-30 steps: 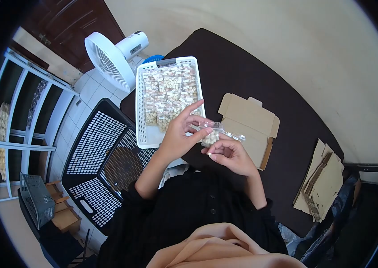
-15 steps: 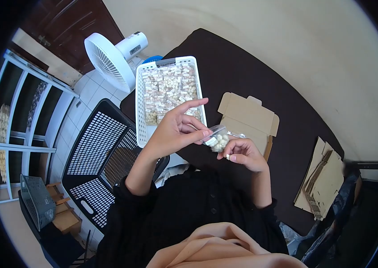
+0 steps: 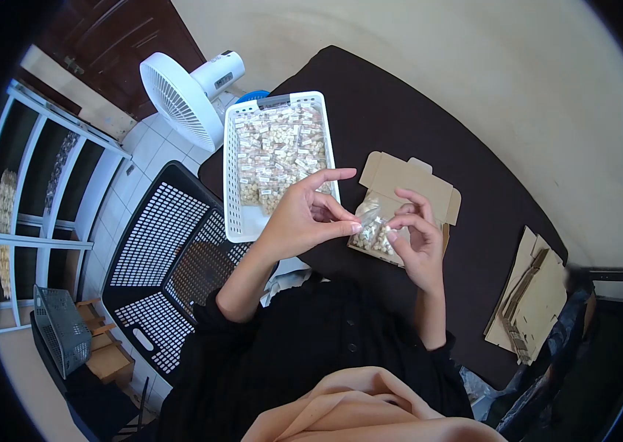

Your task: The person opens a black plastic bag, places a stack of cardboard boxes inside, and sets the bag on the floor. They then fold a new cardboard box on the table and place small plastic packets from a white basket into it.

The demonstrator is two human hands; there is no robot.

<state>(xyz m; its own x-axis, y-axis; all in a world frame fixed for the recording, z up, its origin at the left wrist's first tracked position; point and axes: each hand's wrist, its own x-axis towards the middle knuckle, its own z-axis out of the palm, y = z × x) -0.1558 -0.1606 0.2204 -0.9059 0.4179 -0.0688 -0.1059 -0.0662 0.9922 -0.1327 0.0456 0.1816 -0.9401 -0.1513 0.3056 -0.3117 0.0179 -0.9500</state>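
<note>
A small clear plastic bag (image 3: 368,223) of pale round pieces hangs between my hands, above an open cardboard box (image 3: 407,186). My left hand (image 3: 310,215) pinches the bag's edge with thumb and index finger, the index of the upper row stretched out. On the other side, my right hand (image 3: 422,239) has its thumb and forefinger pressed together at the bag, its other fingers raised. Whitish packed pieces show in the box's front part, partly hidden behind bag and fingers.
A white basket (image 3: 231,177) full of labelled small bags stands at the table's left. Flattened cardboard (image 3: 536,295) lies on the dark table (image 3: 466,155) at right. Beyond the left edge are a black crate (image 3: 160,228) and a white fan (image 3: 179,99).
The bag has moved from in front of the box to above it. My right hand has risen and turned to the bag; the small white piece at its fingertips no longer shows.
</note>
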